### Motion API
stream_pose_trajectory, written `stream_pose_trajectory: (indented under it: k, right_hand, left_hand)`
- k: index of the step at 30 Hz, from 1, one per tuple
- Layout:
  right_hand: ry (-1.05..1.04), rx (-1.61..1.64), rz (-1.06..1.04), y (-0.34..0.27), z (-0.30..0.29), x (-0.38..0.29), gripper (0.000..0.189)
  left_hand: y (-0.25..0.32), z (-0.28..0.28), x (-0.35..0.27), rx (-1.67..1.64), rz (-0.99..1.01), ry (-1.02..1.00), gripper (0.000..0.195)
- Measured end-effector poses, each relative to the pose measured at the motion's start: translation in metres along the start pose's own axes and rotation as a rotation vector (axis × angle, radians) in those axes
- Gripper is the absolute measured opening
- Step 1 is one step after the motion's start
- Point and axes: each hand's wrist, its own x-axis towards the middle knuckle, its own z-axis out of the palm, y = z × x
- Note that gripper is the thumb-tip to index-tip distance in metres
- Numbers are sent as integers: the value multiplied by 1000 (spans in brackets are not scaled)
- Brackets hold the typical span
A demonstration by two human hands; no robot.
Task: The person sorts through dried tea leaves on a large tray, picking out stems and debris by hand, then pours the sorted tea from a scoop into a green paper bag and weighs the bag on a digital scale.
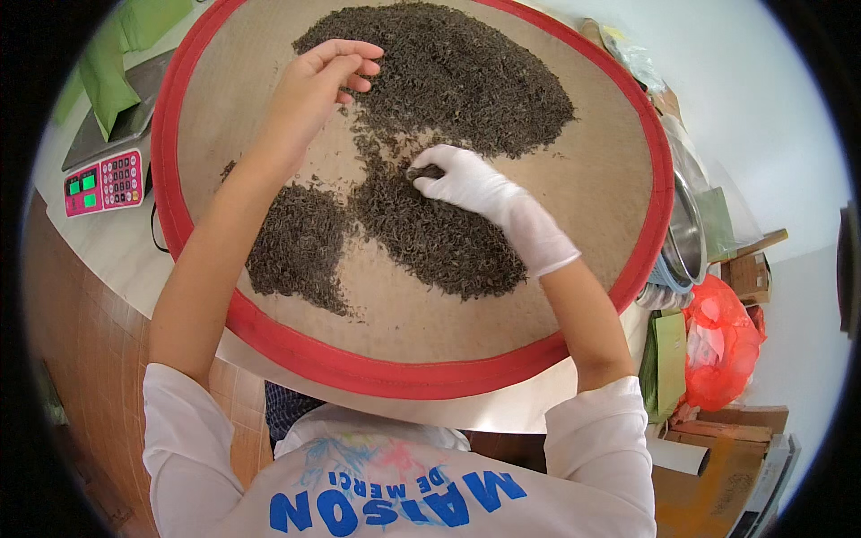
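Note:
A large round tray (430,343) with a red fabric rim and a beige woven surface lies before me. Dark, twisted dried leaves, probably tea, are spread on it: a wide heap (464,74) at the far side, a smaller pile (296,242) at the near left and another pile (444,242) at the near middle. My right hand (464,181), in a white glove, rests at the top of the middle pile, its thumb and fingers curled around a small bunch of leaves. Bare and loosely curled, my left hand (336,70) hovers by the far heap's left edge; whether it pinches anything is unclear.
Left of the tray stands a digital scale (104,181) with a pink keypad and lit displays, a green bag (104,87) on its platform. Along the right are a metal bowl (686,228), green packets (662,363), a red plastic bag (723,343) and cardboard boxes (706,484).

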Motion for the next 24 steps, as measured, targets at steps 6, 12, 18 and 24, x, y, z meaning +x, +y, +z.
stream_pose_trajectory:
  k: [6,12,18,24]
  right_hand:
    - [19,329,111,-8,-54,-31,42]
    - [260,-20,286,44,-47,-19,35]
    - [498,-311,54,69,-24,0,32]
    - [515,-646,-59,80,-26,53,38]
  left_hand:
    - [-9,-9,-8,17,-105,20,24]
    - [-14,-10,-15,-15,-121,21,23]
    - [-9,-6,-18,-52,-123,-25,24]
    - [-14,-5,-20,-96,-164,-26,24]
